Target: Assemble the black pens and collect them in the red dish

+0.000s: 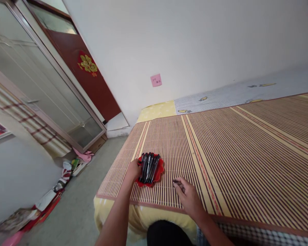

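A red scalloped plate (158,175) lies on the striped bamboo mat, with several black pens (149,168) side by side on it. My left hand (133,170) is at the plate's left rim, fingers closed on the edge beside the pens; part of the fingertips is hidden. To the right of the plate, just above the mat, my right hand (187,194) is closed in a pinch. Between its thumb and fingers shows the dark end of a thin thing that looks like a pen (175,181); the rest is covered by the hand.
The mat (220,153) covers a bed with a yellow sheet (157,111) along the wall. A pink note (156,80) is stuck on the wall. On the left are a glazed door (53,78), a red-brown door (84,71) and assorted items (45,200) along the floor.
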`<state>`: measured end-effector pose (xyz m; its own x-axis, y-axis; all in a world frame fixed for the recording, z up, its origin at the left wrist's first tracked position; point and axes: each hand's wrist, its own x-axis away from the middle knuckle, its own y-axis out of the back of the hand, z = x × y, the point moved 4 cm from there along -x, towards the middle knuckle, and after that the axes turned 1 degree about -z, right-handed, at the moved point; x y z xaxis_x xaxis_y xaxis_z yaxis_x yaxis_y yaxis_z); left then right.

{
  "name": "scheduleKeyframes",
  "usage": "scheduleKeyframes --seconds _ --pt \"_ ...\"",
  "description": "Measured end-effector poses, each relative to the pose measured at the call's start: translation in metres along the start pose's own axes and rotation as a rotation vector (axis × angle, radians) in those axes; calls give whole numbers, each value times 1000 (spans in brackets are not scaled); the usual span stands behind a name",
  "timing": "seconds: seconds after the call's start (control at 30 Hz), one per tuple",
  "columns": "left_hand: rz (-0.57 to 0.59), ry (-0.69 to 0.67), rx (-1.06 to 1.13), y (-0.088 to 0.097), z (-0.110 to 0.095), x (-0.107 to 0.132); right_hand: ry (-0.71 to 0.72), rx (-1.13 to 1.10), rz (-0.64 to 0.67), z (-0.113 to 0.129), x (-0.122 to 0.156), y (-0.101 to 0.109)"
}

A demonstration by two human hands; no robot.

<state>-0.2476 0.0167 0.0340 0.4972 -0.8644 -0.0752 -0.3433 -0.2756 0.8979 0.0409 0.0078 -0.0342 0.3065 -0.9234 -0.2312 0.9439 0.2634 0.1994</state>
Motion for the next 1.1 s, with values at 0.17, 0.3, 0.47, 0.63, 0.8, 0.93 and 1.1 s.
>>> scheduleKeyframes --seconds 0.17,0.3,0.47,0.63,0.8,0.93,1.1 --pt "36 21 211 -1 7 -3 -1 -5 -2 1 0 0" --pt "61 -12 401 4 8 4 -10 -7 1 -1 -1 0" --pt "127 -82 525 0 -3 23 -14 -12 27 -6 -1 -3" --pt "50 -111 473 -5 -13 29 -9 -16 26 -8 0 -4" --pt "-35 -101 338 2 -13 37 -17 -18 20 -5 0 -3" --pt "26 -113 199 0 -20 52 -9 6 34 -3 0 -2" --pt "-8 -85 57 -1 -31 62 -14 6 43 -7 0 -3"
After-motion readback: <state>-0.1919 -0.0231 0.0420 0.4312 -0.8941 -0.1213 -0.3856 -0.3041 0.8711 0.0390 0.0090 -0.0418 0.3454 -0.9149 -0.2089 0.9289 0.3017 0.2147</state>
